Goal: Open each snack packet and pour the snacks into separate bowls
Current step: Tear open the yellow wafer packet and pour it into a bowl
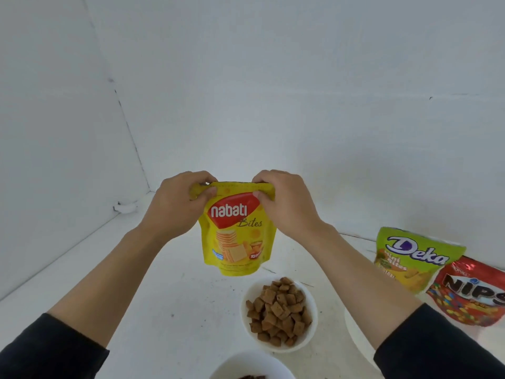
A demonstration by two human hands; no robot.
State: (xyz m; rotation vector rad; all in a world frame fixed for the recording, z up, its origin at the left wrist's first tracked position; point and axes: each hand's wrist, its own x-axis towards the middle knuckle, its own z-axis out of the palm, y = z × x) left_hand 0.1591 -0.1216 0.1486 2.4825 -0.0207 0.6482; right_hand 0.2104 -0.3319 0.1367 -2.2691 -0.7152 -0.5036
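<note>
A yellow Nabati Bites packet [237, 242] hangs upright in the air above the white table. My left hand [177, 203] pinches its top left corner and my right hand [284, 201] pinches its top right corner. Below it stands a white bowl [311, 305] full of brown square snacks. Another white bowl [246, 365] with a few dark pieces shows at the bottom edge. A third white bowl [355, 335] lies mostly hidden under my right forearm. A green Deka packet [410, 258] and a red Nips packet [470, 294] lean at the right.
White walls enclose the table on the left and at the back, meeting in a corner [149, 187]. A small white object [125, 207] lies near that corner. Bare table surface [136, 283] spreads on the left.
</note>
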